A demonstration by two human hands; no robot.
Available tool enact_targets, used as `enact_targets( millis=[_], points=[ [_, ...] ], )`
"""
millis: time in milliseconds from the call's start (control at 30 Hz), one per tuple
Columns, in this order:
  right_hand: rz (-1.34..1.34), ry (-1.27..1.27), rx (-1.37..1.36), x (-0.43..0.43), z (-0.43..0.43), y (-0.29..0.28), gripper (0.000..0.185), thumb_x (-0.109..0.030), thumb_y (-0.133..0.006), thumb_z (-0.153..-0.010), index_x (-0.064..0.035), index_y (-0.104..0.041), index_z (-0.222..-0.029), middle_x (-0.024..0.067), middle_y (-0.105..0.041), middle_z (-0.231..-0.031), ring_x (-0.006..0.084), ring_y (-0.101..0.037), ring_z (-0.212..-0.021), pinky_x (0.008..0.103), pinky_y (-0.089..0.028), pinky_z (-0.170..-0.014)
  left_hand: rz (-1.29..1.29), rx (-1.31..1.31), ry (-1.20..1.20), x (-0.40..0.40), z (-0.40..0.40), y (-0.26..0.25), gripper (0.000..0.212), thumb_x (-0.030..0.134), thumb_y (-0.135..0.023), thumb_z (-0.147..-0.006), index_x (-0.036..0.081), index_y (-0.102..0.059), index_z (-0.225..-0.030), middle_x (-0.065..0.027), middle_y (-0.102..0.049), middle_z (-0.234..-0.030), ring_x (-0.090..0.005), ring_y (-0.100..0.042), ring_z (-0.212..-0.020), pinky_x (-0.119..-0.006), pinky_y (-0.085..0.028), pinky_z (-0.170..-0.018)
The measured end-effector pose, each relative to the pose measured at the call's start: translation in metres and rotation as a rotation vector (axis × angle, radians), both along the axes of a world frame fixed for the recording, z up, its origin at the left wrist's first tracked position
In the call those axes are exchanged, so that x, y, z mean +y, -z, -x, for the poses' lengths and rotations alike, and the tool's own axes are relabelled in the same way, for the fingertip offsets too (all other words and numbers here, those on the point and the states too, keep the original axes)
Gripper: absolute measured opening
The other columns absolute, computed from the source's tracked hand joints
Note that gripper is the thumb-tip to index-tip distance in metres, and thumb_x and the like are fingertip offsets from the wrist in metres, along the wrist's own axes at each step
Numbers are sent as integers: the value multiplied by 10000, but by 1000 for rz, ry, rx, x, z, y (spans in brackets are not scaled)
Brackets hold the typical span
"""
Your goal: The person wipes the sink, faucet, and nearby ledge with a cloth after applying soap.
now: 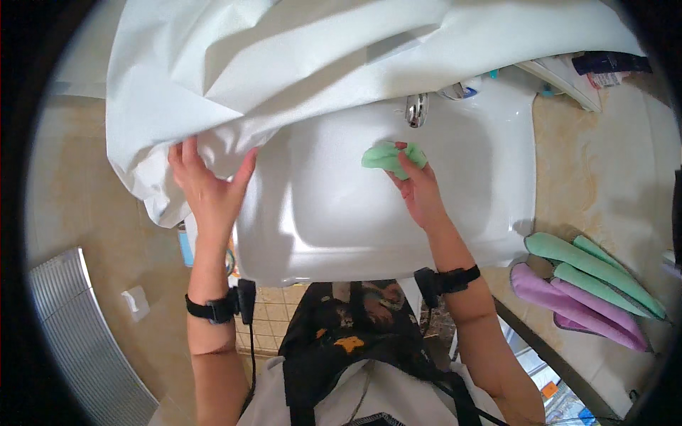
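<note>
A crumpled light green cloth [379, 156] is gripped in my right hand [418, 197], above the basin of a white sink [341, 213] and just below the chrome faucet [416, 111]. My left hand [208, 186] is at the sink's left side with thumb and fingers spread. Its fingertips are against the hanging folds of a large white curtain-like sheet [298, 58]. Whether any fold is pinched there, the view does not settle. The sheet drapes across the far side and covers part of the sink's back edge.
Folded green cloths [586, 271] and purple cloths [575, 303] hang or lie at the right. A ribbed metallic panel [85, 330] stands at the lower left near a white wall fitting [136, 303]. A pale shelf edge [565, 85] juts out at the upper right.
</note>
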State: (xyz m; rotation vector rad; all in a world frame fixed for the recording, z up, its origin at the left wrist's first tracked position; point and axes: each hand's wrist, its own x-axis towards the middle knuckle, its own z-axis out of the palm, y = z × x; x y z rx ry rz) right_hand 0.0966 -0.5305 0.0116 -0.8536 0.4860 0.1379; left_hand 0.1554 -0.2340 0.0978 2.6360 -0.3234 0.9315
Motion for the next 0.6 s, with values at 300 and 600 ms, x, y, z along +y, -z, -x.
enact_targets(
  millis=[300,600],
  points=[
    [223,-15,-176,30,-40,-39,388,-151,-567,-898,-36,-391,-1225,103,-449,-1197,203,-482,-1143,371,-435,-990,-73,-188,-207,70,-130,-24,713,144,-679,-694,55,-350,-1321,-257,-350,-1293,-417,-336,-1222,-555,-324,-975],
    [383,-149,-47,48,-48,-18,411,-144,-550,-907,-17,-357,-1246,111,-463,-1199,195,-508,-1105,349,-453,-974,141,120,192,97,-198,18,770,131,-659,-740,3,-249,-1379,-211,-327,-1376,-349,-319,-1291,-394,-307,-1052]
  ],
)
